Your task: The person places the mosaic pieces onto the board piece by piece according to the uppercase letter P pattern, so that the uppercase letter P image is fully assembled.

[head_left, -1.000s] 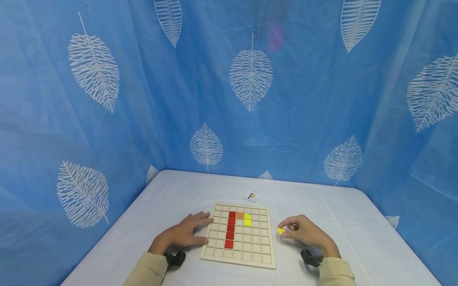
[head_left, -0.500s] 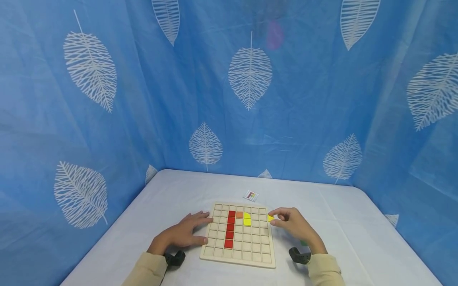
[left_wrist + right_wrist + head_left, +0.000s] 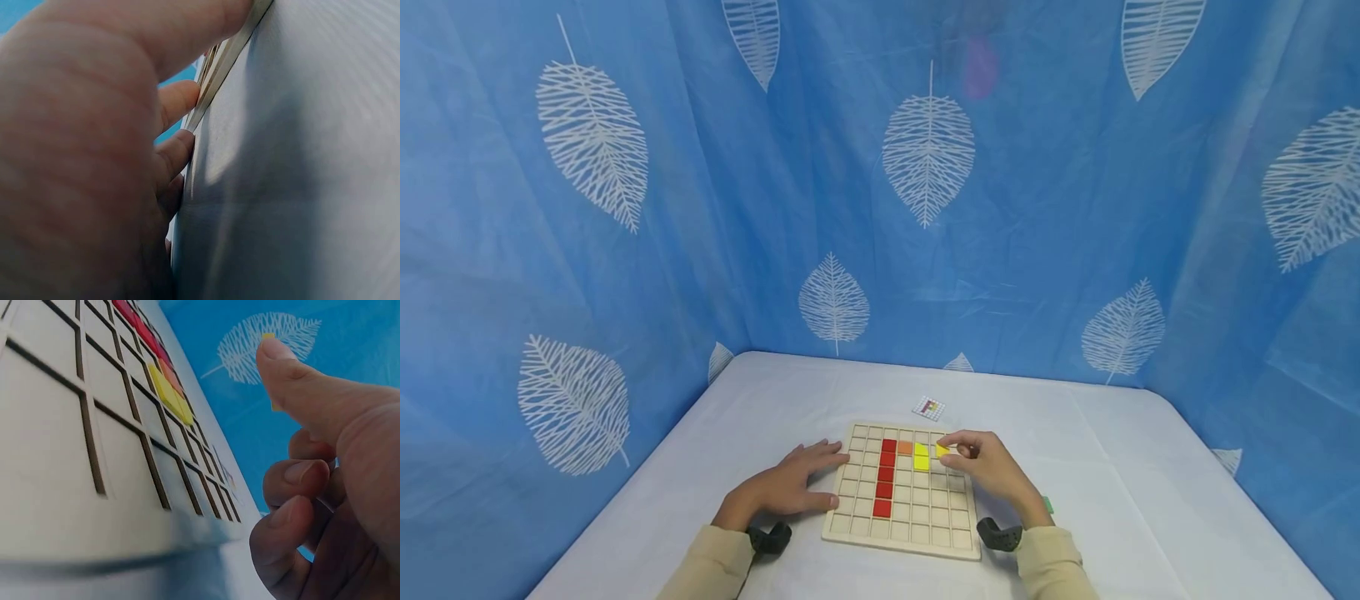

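Note:
A pale wooden grid board (image 3: 898, 546) lies on the table with a column of red tiles (image 3: 884, 490), an orange tile (image 3: 906, 447) and two yellow pieces (image 3: 921, 461) set in its squares. My right hand (image 3: 992, 469) pinches another yellow tile (image 3: 942, 451) between thumb and fingers, over the upper right squares. In the right wrist view the thumb mostly hides that yellow tile (image 3: 269, 335); the other fingers curl below. At the board's left edge my left hand (image 3: 786, 485) rests with fingers spread, thumb and fingertips against the edge (image 3: 215, 75).
A small card (image 3: 929, 407) printed with a coloured grid pattern lies behind the board. Beside the right wrist a green piece (image 3: 1048, 505) shows partly. Blue curtains (image 3: 925, 292) with white leaf prints surround the white-covered table (image 3: 1120, 467).
My right hand has carried the yellow tile leftward and away from me, from beside the board to over its upper right squares. The left hand stays at the edge.

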`<control>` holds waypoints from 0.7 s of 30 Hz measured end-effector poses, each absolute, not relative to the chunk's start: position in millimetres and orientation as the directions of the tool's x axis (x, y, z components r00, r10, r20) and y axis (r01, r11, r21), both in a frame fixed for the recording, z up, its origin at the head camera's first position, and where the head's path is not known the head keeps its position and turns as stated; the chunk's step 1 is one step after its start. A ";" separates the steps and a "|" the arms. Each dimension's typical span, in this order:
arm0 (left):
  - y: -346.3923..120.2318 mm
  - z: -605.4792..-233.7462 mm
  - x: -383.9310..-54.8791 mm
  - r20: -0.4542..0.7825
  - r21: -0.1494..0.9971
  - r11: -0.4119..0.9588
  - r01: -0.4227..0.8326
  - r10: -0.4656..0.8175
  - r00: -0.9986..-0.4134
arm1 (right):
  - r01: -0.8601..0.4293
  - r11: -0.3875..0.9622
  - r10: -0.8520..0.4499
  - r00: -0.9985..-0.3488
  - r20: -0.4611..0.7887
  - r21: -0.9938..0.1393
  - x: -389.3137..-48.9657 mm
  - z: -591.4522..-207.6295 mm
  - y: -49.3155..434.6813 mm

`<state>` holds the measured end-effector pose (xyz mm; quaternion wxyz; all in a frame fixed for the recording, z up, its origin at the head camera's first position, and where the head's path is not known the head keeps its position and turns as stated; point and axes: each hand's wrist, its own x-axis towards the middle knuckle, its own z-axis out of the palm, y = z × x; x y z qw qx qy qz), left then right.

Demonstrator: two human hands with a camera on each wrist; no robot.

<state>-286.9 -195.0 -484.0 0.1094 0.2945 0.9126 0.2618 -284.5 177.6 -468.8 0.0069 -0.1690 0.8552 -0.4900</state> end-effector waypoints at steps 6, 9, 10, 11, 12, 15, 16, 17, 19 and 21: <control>-194.9 -485.1 -286.2 -0.050 0.538 0.697 0.473 0.587 -0.808 | -0.269 0.466 -0.308 -0.942 0.130 -0.843 -286.5 -472.7 166.1; -194.9 -485.0 -286.0 -0.055 0.541 0.698 0.469 0.586 -0.809 | -0.272 0.469 -0.320 -0.939 0.126 -0.840 -286.7 -475.3 162.4; -194.8 -485.3 -286.2 -0.054 0.543 0.697 0.469 0.586 -0.809 | -0.275 0.469 -0.326 -0.937 0.126 -0.839 -286.6 -476.3 161.6; -194.8 -485.2 -286.2 -0.054 0.544 0.696 0.469 0.586 -0.808 | -0.281 0.467 -0.333 -0.934 0.128 -0.838 -286.5 -477.2 160.9; -194.8 -485.3 -286.2 -0.052 0.545 0.695 0.469 0.587 -0.808 | -0.284 0.467 -0.338 -0.932 0.128 -0.837 -286.4 -478.0 160.2; -195.1 -485.7 -286.4 -0.057 0.548 0.695 0.466 0.587 -0.808 | -0.294 0.484 -0.351 -0.928 0.125 -0.824 -286.8 -481.3 158.8; -195.3 -485.7 -286.4 -0.057 0.549 0.694 0.465 0.587 -0.808 | -0.290 0.490 -0.350 -0.929 0.119 -0.822 -286.9 -481.9 158.4; -195.5 -485.6 -286.5 -0.057 0.551 0.692 0.466 0.588 -0.807 | -0.294 0.496 -0.354 -0.928 0.118 -0.817 -286.9 -482.2 157.9; -195.6 -485.4 -287.0 -0.059 0.551 0.693 0.465 0.588 -0.807 | -0.300 0.513 -0.361 -0.925 0.115 -0.804 -286.6 -482.7 156.7; -195.2 -484.4 -287.1 -0.061 0.548 0.696 0.464 0.586 -0.808 | -0.303 0.525 -0.362 -0.925 0.114 -0.795 -285.5 -481.8 155.2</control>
